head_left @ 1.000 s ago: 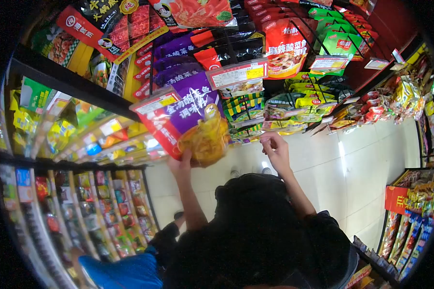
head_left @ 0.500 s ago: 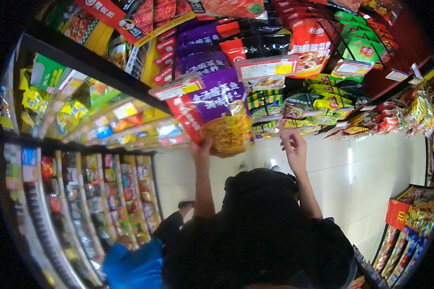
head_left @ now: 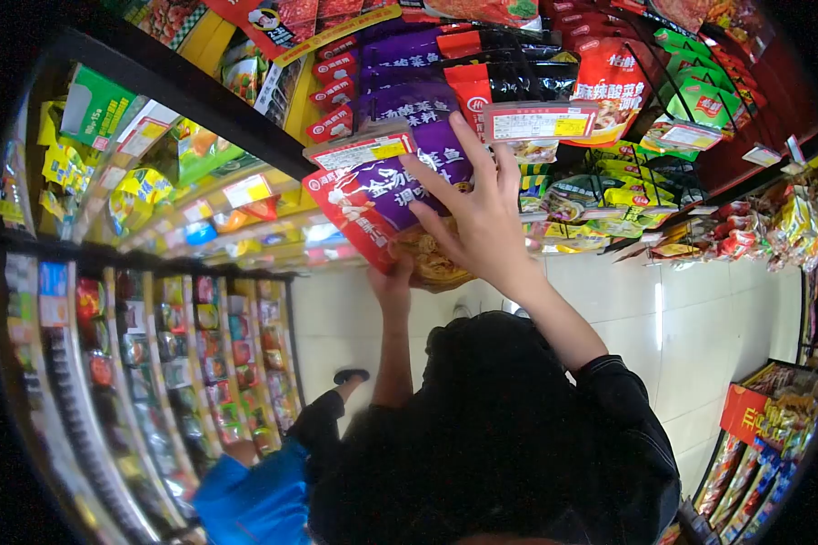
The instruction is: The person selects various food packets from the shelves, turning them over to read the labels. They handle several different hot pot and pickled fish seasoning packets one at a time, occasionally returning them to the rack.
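A purple and red seasoning pouch (head_left: pixel 382 198) with a picture of food at its bottom hangs at the front of the rack, behind a price tag (head_left: pixel 365 153). My left hand (head_left: pixel 393 280) is closed on its lower left corner. Across the right side of the pouch lies my right hand (head_left: pixel 489 213), fingers spread and fingertips over the purple front. That hand hides part of the lettering and the food picture. More purple pouches (head_left: pixel 400 53) are lined up behind this one.
Black and red pouches (head_left: pixel 518 84) and green pouches (head_left: pixel 704 107) hang to the right. Yellow-edged shelves (head_left: pixel 245 213) with packets run along the left. A person in a blue top (head_left: pixel 254 495) is at lower left. A red-signed display bin (head_left: pixel 745 413) stands at lower right.
My right hand has moved left and up from beside the rack onto the pouch, its fingers spreading. My left hand stays on the pouch's lower corner.
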The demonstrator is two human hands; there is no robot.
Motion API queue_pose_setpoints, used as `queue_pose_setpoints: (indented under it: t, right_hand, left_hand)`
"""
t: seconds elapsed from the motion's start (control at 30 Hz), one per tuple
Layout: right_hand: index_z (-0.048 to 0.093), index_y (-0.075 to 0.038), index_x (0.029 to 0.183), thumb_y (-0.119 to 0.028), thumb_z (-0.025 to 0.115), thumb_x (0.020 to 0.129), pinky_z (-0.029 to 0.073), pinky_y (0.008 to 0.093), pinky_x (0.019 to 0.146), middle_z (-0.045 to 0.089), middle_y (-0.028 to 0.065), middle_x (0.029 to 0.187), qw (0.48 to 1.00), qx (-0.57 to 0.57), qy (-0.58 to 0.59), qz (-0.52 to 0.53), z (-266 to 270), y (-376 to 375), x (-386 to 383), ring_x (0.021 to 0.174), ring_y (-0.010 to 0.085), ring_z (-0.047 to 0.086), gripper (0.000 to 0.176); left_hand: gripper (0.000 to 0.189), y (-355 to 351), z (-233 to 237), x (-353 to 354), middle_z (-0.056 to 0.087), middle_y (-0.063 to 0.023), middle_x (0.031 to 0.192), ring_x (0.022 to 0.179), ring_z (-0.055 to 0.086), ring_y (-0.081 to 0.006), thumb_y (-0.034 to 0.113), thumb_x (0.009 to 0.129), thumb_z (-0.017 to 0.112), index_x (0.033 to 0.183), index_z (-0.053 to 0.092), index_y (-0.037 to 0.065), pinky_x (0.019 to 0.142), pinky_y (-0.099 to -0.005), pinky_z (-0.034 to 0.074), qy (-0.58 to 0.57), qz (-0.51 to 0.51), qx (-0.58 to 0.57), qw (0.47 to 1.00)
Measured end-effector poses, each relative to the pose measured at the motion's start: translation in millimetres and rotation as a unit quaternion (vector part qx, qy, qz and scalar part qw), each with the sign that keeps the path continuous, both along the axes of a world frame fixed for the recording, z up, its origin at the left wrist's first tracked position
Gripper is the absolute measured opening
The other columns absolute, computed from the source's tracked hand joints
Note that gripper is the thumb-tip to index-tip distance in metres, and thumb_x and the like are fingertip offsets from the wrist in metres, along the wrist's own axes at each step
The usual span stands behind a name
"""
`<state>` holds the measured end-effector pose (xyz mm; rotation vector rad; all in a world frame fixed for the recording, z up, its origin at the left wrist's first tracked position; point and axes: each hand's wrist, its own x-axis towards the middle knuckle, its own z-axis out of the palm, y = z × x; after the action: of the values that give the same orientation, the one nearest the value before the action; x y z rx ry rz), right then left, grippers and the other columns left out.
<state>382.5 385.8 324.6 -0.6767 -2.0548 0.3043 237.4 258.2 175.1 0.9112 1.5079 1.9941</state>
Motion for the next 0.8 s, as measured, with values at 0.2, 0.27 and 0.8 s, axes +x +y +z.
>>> queue_pose_setpoints:
  t: [0.2,0.27,0.8]
  right_hand:
    - [0.073,-0.024,0.119,-0.027,0.073,0.089,0.027,0.0689,0.108,0.033,0.0139,0.162,0.996,0.064,-0.024,-0.053,-5.7,4.0,-23.1,0.144,0.0523,0.024,0.03]
    - [0.073,-0.024,0.116,-0.024,0.074,0.087,0.026,0.0702,0.108,0.033,0.0126,0.162,0.996,0.07,-0.018,-0.057,-9.0,6.2,-29.7,0.144,0.0532,0.025,0.029]
    - [0.072,-0.021,0.113,-0.024,0.073,0.087,0.015,0.0784,0.112,0.034,0.0157,0.158,0.998,0.043,-0.022,-0.041,-14.1,11.0,-47.7,0.144,0.0567,0.019,0.026]
  left_hand:
    - [0.044,13.7,6.0,-8.1,0.067,-0.0075,0.12,0.109,0.063,-0.0202,0.019,0.092,0.076,0.127,0.061,-0.003,0.098,-0.0366,0.049,-0.007,-0.011,0.013,1.0]
    - [0.039,23.2,5.3,-9.6,0.068,-0.0079,0.12,0.108,0.062,-0.0166,0.017,0.094,0.074,0.126,0.062,-0.002,0.096,-0.0335,0.05,-0.017,-0.016,0.036,0.999]
    - [0.036,33.0,3.9,-33.2,0.069,-0.0058,0.115,0.103,0.063,-0.015,0.01,0.094,0.071,0.126,0.062,-0.002,0.092,-0.0327,0.051,0.009,-0.003,-0.013,1.0]
